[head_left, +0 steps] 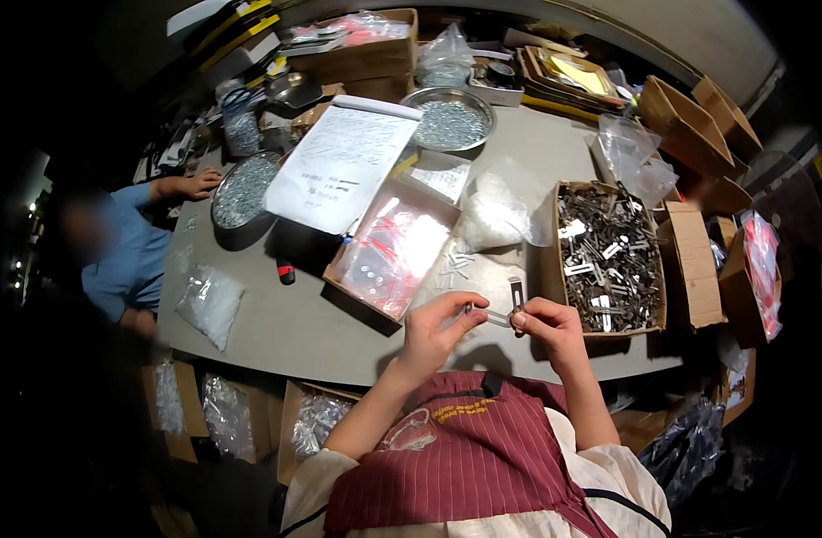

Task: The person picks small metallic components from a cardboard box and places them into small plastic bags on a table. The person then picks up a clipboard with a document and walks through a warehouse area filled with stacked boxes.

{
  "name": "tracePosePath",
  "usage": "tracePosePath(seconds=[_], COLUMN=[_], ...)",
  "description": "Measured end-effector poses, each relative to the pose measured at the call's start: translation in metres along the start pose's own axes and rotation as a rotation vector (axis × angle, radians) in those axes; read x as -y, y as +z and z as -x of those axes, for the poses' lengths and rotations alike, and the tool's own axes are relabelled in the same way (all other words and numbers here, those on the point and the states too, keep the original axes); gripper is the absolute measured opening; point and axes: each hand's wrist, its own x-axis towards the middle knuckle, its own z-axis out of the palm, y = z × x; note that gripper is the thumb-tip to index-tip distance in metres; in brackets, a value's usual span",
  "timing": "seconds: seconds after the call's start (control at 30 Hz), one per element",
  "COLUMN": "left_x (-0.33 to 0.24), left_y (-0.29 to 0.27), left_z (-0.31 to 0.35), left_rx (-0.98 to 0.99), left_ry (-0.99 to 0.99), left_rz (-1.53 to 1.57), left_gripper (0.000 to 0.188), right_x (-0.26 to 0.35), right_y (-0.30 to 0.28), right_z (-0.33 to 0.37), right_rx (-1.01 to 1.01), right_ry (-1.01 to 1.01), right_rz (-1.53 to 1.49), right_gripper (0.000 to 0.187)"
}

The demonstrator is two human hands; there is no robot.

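We see our two bare hands raised over the near edge of a grey table [339, 332], close to our chest. Our left hand [433, 327] pinches one end of a small flat silver metal strip [498, 316] between thumb and fingertips; our right hand [552, 325] has its grip closed on the other end and also on a second narrow metal strip [517, 294] standing upright. The held strip lies with its long axis from nine to three o'clock, bridging both hands, about equally near each. At two o'clock from the right hand sits an open cardboard box of loose silver metal brackets [608, 260]. At eleven o'clock lies a shallow cardboard tray of clear red-striped plastic bags [393, 251].
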Motion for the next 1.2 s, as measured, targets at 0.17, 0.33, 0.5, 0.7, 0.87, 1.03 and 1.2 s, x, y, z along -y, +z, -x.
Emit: tracePosePath(seconds=[0.17,0.33,0.5,0.7,0.87,1.03,1.2], left_x=[0.014,0.011,0.017,0.001,0.026,0.021,0.025], left_y=[-0.018,-0.021,-0.02,-0.023,-0.017,-0.014,-0.01], left_z=[0.012,0.015,0.018,0.019,0.014,0.02,0.02], left_rx=[-0.067,-0.031,-0.114,-0.032,0.097,-0.025,-0.098], left_ry=[-0.307,-0.404,-0.35,-0.399,-0.085,-0.195,0.059], left_rz=[0.321,0.427,0.471,0.546,0.262,-0.066,-0.398], left_gripper=[0.021,0.024,0.027,0.029,0.027,0.026,0.028], right_x=[0.011,0.011,0.016,0.011,0.011,0.022,0.022], right_y=[0.02,0.031,0.037,0.033,0.033,0.029,0.035], right_z=[-0.002,-0.006,-0.007,-0.007,-0.01,-0.005,-0.004], right_rx=[0.074,0.286,0.274,0.132,0.065,0.07,0.2], right_ry=[-0.458,-0.618,-0.725,-0.969,-0.885,-0.456,-0.454], right_rz=[0.621,0.805,0.908,0.912,0.848,0.472,0.568], right_gripper=[0.015,0.03,0.032,0.035,0.039,0.028,0.021])
